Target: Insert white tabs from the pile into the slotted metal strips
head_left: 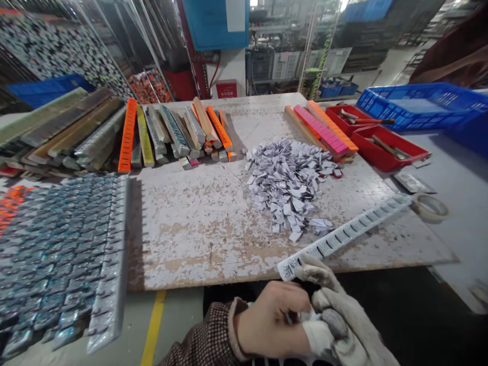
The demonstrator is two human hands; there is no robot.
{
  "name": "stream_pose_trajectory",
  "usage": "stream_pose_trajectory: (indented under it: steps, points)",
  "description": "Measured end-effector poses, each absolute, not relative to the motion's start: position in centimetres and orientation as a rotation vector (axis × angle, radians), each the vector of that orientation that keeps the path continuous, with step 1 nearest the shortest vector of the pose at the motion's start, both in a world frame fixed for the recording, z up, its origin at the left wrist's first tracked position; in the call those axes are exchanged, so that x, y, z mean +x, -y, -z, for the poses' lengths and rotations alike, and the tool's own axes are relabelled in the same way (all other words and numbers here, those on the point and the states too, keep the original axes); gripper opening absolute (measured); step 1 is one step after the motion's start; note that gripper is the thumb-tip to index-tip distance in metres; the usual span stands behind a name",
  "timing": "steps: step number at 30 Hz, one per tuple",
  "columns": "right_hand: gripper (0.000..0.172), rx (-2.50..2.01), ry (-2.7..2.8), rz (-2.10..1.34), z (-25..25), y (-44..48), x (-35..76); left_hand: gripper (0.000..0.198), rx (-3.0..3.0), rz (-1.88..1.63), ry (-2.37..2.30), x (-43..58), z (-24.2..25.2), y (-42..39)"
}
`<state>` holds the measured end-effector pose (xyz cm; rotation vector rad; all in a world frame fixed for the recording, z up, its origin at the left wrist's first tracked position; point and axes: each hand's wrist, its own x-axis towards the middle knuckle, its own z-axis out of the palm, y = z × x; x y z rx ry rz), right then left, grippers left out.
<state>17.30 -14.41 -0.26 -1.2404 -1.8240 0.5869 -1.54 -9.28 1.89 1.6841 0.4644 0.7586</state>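
My left hand (272,320) is bare, with a white wrap around its thumb. Its fingers are closed in a pinch, a small pale bit showing between them that I cannot identify. Against it, at the table's front edge, is my right hand (343,315) in a whitish glove, its fingers curled together; what they hold is hidden. The gloved forefinger reaches the near end of a white slotted strip (345,235), which lies slantwise on the table with a row of dark slits. Behind the strip is a heap of small white chips (287,175).
Many wrapped slotted bars (68,244) lie side by side at left. Behind them are stacked coloured bars (127,134). Pink and orange bars (322,129), red trays (389,147), a blue crate (419,104) and a tape roll (430,207) are on the right.
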Motion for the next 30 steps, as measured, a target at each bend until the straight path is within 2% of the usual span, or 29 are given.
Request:
stream_pose_trajectory:
  steps: [4, 8, 12, 17, 24, 30]
  points:
    - [0.032, -1.341, 1.834, -0.447, 0.0, 13.8, 17.3, 0.054, 1.843, -0.864, -0.583, -1.9, -0.8, 9.0]
    - [0.007, -1.379, 1.893, 0.059, 0.6, 12.1, 17.8, 0.034, 2.182, -0.862, -1.038, -3.2, 1.6, 8.1]
    - [0.003, -1.394, 2.118, 0.340, 1.5, 10.6, 17.8, 0.041, 2.252, -0.647, -1.190, -3.4, 3.7, 7.9]
    - [0.016, -1.442, 2.239, 0.358, 1.2, 9.8, 17.4, 0.040, 2.214, -0.648, -1.141, -3.1, 4.4, 7.9]
    - [0.026, -1.341, 2.345, 0.174, 1.4, 8.4, 17.4, 0.038, 2.229, -0.682, -1.075, -2.9, 4.7, 7.5]
    - [0.017, -1.326, 2.342, 0.023, 1.5, 8.3, 18.3, 0.037, 2.183, -0.568, -1.012, -4.3, 3.3, 6.3]
